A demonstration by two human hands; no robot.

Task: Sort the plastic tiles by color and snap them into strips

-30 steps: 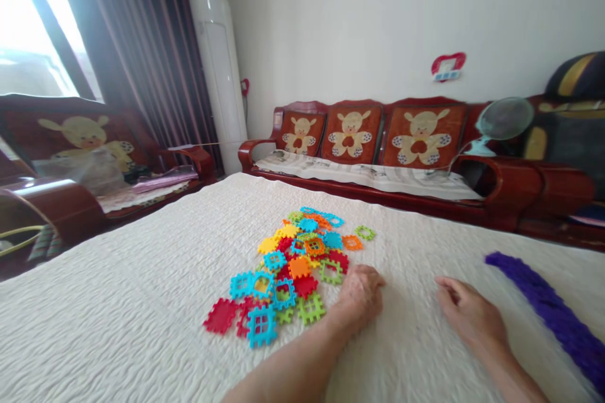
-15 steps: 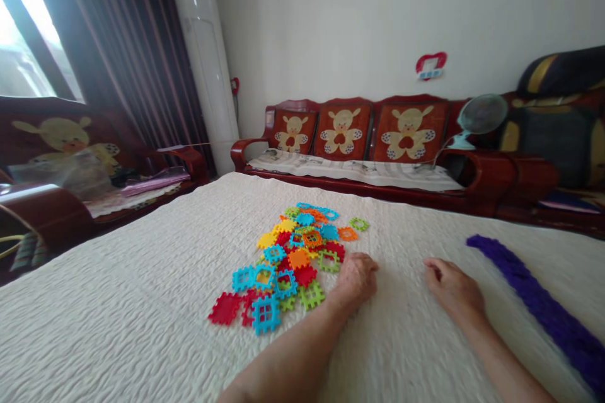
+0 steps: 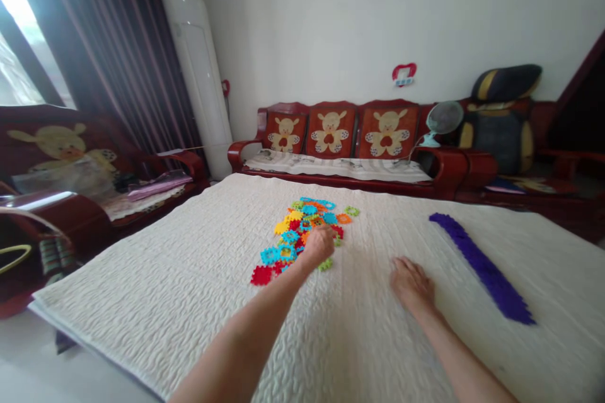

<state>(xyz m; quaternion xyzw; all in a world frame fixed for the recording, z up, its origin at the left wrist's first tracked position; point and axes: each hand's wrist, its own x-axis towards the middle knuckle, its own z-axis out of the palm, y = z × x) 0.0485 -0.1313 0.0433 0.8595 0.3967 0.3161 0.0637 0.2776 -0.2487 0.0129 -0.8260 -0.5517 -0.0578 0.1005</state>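
A heap of colourful plastic interlocking tiles [image 3: 302, 227] lies in the middle of a cream quilted cover [image 3: 189, 289]. My left hand [image 3: 320, 244] rests on the heap's near right edge, its fingers curled down among the tiles; what they grip is hidden. A red tile [image 3: 261, 275] and blue tiles [image 3: 276, 254] lie just left of that hand. My right hand [image 3: 410, 280] lies flat on the quilt to the right, fingers apart, holding nothing, clear of the tiles.
A long purple strip [image 3: 479, 266] lies on the quilt at the right. Behind stands a red wooden sofa [image 3: 340, 138] with bear cushions, a small fan [image 3: 442, 119] on its arm, and a white standing air conditioner [image 3: 198, 75]. Another wooden seat [image 3: 85, 195] is at the left.
My left hand moved forward from the bare quilt onto the tile heap. The view pulled back and tilted up; my right hand stayed flat on the quilt.
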